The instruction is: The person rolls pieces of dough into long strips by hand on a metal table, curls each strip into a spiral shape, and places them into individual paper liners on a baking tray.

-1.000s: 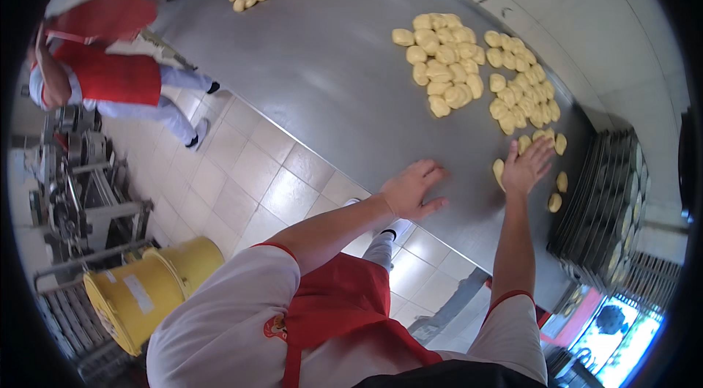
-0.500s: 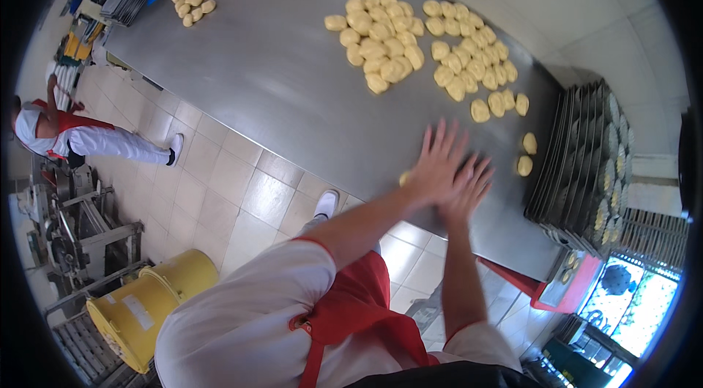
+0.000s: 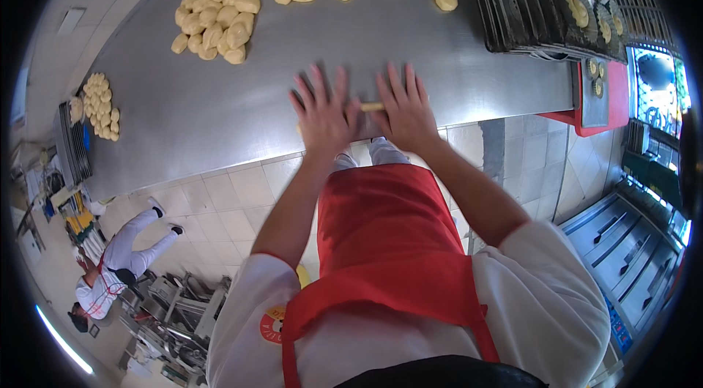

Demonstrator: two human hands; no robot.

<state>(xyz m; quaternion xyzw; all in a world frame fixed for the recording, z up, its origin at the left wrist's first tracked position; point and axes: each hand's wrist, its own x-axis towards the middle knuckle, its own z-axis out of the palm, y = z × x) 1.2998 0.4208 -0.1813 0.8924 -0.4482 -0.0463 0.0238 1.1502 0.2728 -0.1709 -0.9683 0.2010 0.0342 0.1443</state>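
Flat and splayed, left hand [image 3: 322, 113], right hand [image 3: 405, 110], pressing dough roll [image 3: 371, 106]

Pale tiled floor [image 3: 234, 205], steel worktable [image 3: 220, 102]

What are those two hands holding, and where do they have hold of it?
Nothing is gripped. The left hand and right hand lie flat, fingers spread, pressing a strip of dough against the steel table; only its middle shows between them.
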